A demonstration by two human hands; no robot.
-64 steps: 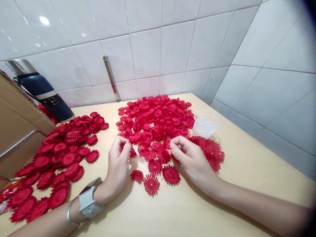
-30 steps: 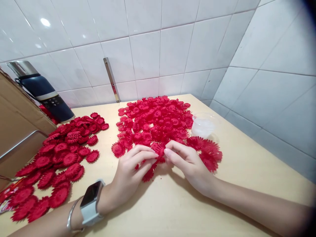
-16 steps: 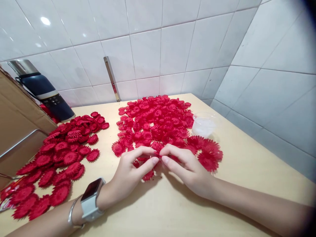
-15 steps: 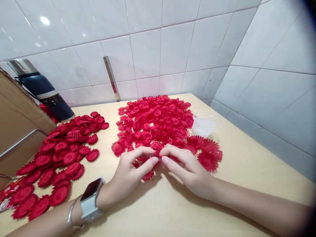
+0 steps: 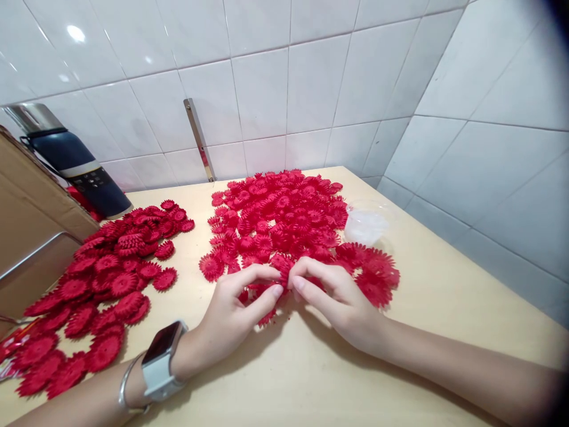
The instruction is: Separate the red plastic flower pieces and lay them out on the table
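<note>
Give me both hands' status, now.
Left hand: closed on a red flower.
Right hand: closed, at the same red flower; what it pinches is hidden.

"What sort of place is this?"
"A tiled room with a handwork surface [image 5: 275, 379]; home or workshop, I can't tell."
"What shows it?"
"White wall tiles [image 5: 313, 83] behind the surface, heaps of fringed red discs [image 5: 284, 204] on it, and a flask [image 5: 86, 166] and a cardboard box [image 5: 33, 201] at its left end."
</note>
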